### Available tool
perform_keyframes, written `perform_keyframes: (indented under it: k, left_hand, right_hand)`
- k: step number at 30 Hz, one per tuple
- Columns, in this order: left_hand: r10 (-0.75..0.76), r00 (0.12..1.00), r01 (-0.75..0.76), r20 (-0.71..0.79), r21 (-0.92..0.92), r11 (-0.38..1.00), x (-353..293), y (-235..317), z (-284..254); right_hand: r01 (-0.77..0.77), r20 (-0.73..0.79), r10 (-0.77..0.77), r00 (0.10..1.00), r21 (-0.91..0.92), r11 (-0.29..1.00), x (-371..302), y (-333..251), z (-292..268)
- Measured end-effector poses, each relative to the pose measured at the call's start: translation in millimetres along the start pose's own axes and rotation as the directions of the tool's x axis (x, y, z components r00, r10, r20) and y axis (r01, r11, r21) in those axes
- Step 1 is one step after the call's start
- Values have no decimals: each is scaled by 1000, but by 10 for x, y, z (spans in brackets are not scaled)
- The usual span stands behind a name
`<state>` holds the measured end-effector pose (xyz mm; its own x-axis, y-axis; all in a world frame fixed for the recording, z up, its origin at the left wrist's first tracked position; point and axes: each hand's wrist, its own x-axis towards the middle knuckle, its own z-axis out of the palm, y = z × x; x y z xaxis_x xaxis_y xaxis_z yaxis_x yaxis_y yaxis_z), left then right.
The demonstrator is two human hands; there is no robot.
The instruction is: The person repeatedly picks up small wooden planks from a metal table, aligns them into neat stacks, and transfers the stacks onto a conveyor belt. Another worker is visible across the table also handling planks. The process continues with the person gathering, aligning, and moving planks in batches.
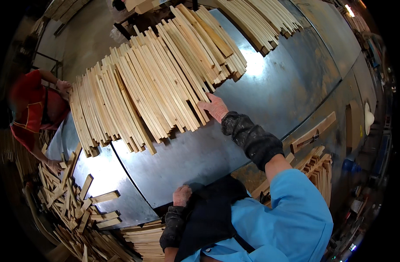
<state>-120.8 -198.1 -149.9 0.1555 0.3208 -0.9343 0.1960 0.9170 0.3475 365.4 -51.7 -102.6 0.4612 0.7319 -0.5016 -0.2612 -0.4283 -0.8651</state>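
Observation:
A wide row of long pale wooden slats (152, 87) lies side by side across the grey metal table (274, 87). My right hand (213, 107), in a pinkish glove with a dark sleeve cover, lies flat against the near ends of the slats at the row's right part, fingers spread. My left hand (181, 195), gloved the same way, rests curled at the table's near edge, just in front of my black apron, with nothing visible in it.
A person in red (32, 111) stands at the table's left end, one hand on the slats. Short offcuts (73, 196) pile up at lower left. More slat stacks lie at the far right (261, 22) and beside me (320, 168).

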Motion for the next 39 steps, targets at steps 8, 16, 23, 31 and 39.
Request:
perform_keyframes:
  k: [8, 16, 23, 31, 39]
  left_hand:
    - [-56, 998, 59, 39, -75, 995, 148, -36, -69]
    - [50, 999, -50, -5, 35, 998, -304, 454, 401]
    - [341, 895, -394, 287, 152, 906, -716, 1516, 1137]
    - [434, 858, -286, 274, -447, 848, -516, 2251, 1642]
    - [417, 885, -328, 206, -359, 874, -469, 1844, 1398]
  right_hand:
    - [97, -19, -99, 995, -80, 992, -63, -136, -116]
    - [176, -63, -187, 980, -150, 973, -572, -588, -10]
    - [228, -77, -239, 968, -124, 966, -1313, -494, 423]
    - [144, 80, -127, 989, -277, 950, -1972, -242, 1054]
    - [195, 82, -177, 981, -416, 888, -1957, -100, 1206]
